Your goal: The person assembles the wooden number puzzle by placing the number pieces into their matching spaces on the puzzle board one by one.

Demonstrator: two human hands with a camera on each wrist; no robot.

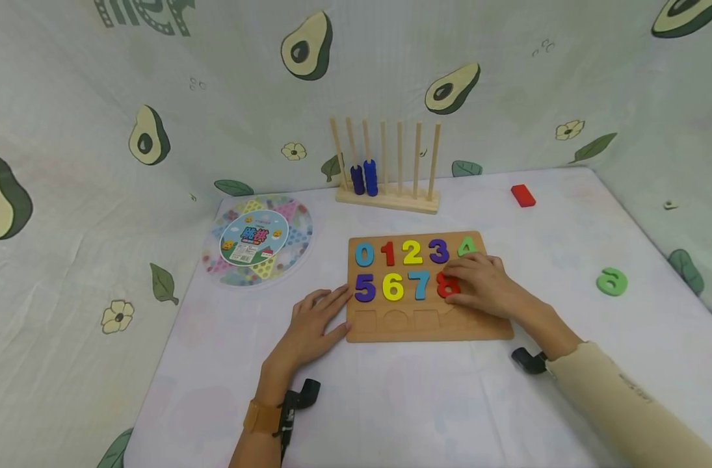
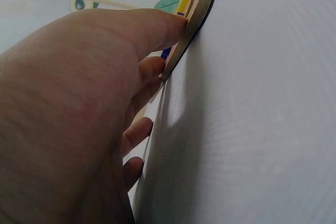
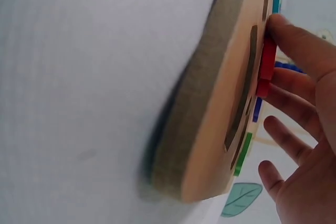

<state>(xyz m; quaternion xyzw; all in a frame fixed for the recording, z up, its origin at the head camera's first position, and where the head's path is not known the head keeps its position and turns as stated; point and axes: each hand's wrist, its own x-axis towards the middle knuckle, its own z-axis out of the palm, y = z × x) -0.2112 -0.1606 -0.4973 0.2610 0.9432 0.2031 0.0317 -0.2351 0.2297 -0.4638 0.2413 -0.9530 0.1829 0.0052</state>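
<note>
A wooden number board [image 1: 432, 329] lies on the table with coloured digits 0 to 7 in its upper rows. My right hand [image 1: 486, 286] reaches over the board's right side and pinches the red number 8 [image 1: 447, 285] between thumb and fingers, at its place right of the blue 7 [image 1: 418, 285]. In the right wrist view the red 8 [image 3: 267, 64] stands partly above the board's face. The green 4 [image 1: 467, 246] is partly covered by that hand. My left hand [image 1: 316, 328] lies flat at the board's left edge, fingertips and thumb against it.
A green number piece [image 1: 611, 281] and a red block [image 1: 523, 195] lie to the right. Behind the board stands a wooden peg rack [image 1: 391, 199] with blue beads [image 1: 370, 177] on two pegs. A round, packaged game board [image 1: 257, 240] lies at the back left.
</note>
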